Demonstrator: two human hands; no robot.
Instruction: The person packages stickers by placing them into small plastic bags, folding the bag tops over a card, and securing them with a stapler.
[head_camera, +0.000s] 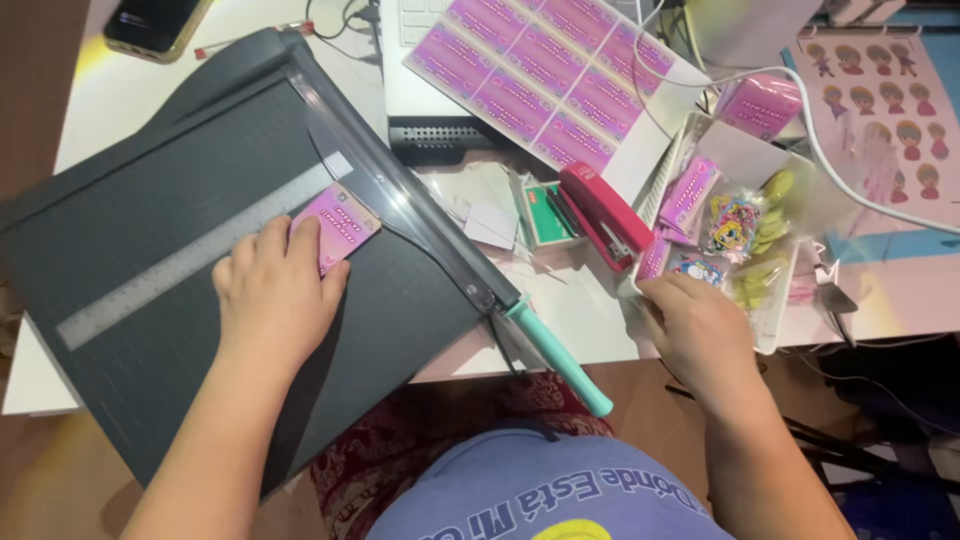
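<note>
My left hand (275, 290) lies flat on the dark grey paper trimmer (130, 250), its fingers pressing a small pink card (340, 226) against the metal ruler strip (180, 262) beside the blade arm (420, 225). The blade arm is down, its teal handle (560, 358) sticking out over the table edge. My right hand (700, 330) reaches into the near edge of a white tray (775, 335) that holds pink cards (688, 195), small colourful sticker packets (733, 228) and yellow-green pieces. What its fingers grip is hidden.
A red stapler (605, 215) and a green staple box (545, 215) lie between trimmer and tray. A sheet of uncut pink cards (545, 70) rests on a white device. A phone (150, 25) is far left, a character sticker sheet (885, 95) far right, a white cable (850, 170) crosses.
</note>
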